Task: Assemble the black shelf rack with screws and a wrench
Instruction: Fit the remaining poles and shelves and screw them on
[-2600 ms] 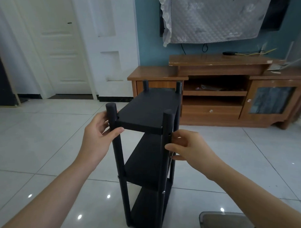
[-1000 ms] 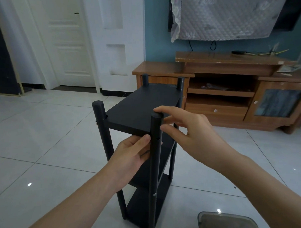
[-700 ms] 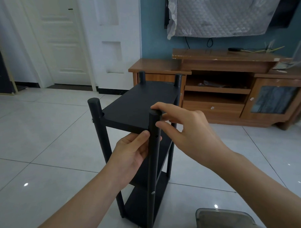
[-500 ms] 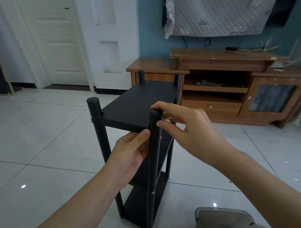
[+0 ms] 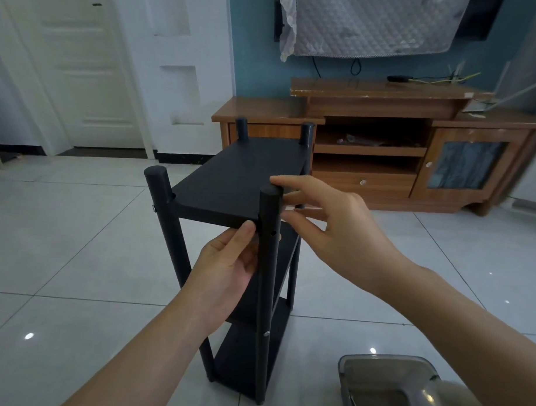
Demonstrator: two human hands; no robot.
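Observation:
The black shelf rack (image 5: 243, 177) stands upright on the tiled floor, with three shelves and four round posts. My left hand (image 5: 228, 268) grips the front edge of the top shelf just left of the near right post (image 5: 265, 294), thumb on the edge and fingers underneath. My right hand (image 5: 335, 229) pinches the top of that post, index finger behind it and thumb at its right side. An empty screw hole (image 5: 273, 233) shows in the post at top-shelf level. A silver screw head (image 5: 266, 333) sits lower on the same post, another (image 5: 154, 209) on the near left post.
A clear plastic container (image 5: 385, 386) lies on the floor at the lower right, close to my right forearm. A wooden TV cabinet (image 5: 368, 163) runs along the blue wall behind the rack. White doors stand at the far left.
My left hand left the near left post and now holds the shelf edge by the near right post. My right hand rose to that post's top. Both have stayed put for the last second.

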